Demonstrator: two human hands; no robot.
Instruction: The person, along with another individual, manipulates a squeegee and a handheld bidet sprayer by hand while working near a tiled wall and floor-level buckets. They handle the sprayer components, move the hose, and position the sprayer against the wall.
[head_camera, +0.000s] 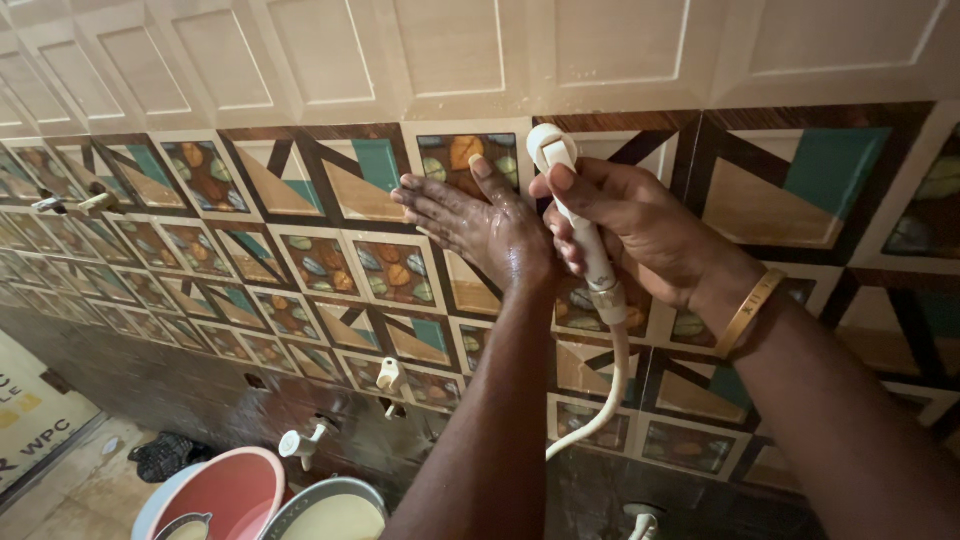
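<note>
I see the white hand sprayer (580, 215) held near upright, long axis vertical, nozzle head up against the patterned wall tiles (320, 265). Right hand (640, 230) is wrapped around its handle, thumb on the head. Its hose (610, 400) drops below. Left hand (480, 225) lies flat, fingers spread, just beside it. 2 buckets (240, 495) sit far below.

left hand (480, 225) flat on the patterned wall tiles (320, 265), center frame | right hand (640, 225) gripping a white hand sprayer (575, 215), hose (610, 390) hanging down | buckets (235, 495) lower left
</note>
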